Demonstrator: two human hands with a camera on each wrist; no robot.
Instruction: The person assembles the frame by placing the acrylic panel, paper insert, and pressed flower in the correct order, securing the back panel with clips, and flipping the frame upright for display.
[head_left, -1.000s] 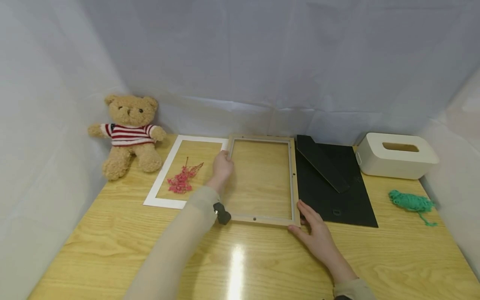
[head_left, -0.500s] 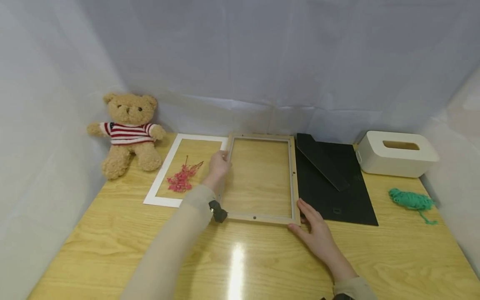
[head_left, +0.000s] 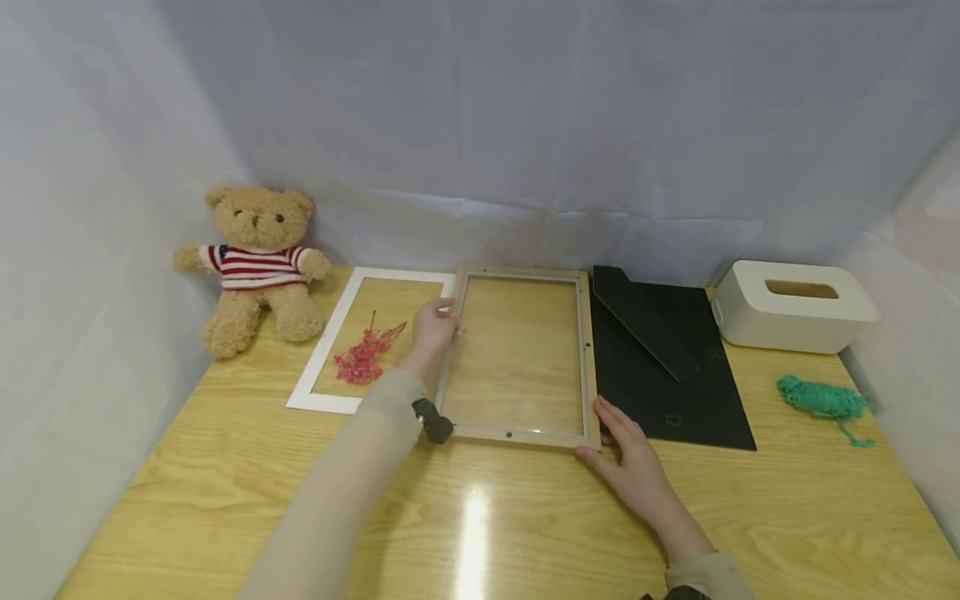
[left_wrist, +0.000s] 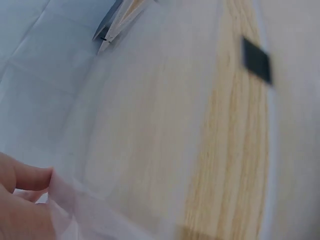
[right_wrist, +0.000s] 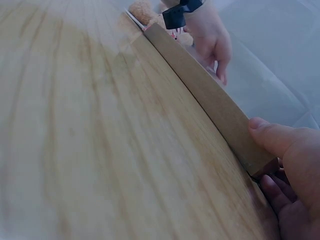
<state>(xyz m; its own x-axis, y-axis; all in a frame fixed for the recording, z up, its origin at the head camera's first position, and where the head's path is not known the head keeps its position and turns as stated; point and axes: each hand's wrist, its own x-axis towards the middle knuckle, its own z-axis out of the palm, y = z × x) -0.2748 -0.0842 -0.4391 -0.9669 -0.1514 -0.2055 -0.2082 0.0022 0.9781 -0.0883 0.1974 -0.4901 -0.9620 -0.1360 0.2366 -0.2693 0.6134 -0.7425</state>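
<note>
A light wooden picture frame (head_left: 555,444) lies back-side up on the table, its inside looking clear. At its left rail my left hand (head_left: 431,335) pinches the edge of a thin transparent film (left_wrist: 95,210) between thumb and finger; the film spreads over the frame in the left wrist view. My right hand (head_left: 632,471) grips the frame's near right corner, thumb on the near side and fingers along the right side. Left of the frame, a white mat border (head_left: 322,402) lies with a sprig of pink dried flowers (head_left: 362,360) inside it.
A black backing board (head_left: 705,408) with its folded stand (head_left: 637,321) lies right of the frame. Farther right are a white tissue box (head_left: 795,321) and green yarn (head_left: 821,398). A teddy bear (head_left: 258,271) sits back left against the pale curtain (head_left: 510,125).
My left hand has drawn slightly left from the frame's left rail, and its fingers have turned so the pinched film edge shows. The right hand stays at the corner.
</note>
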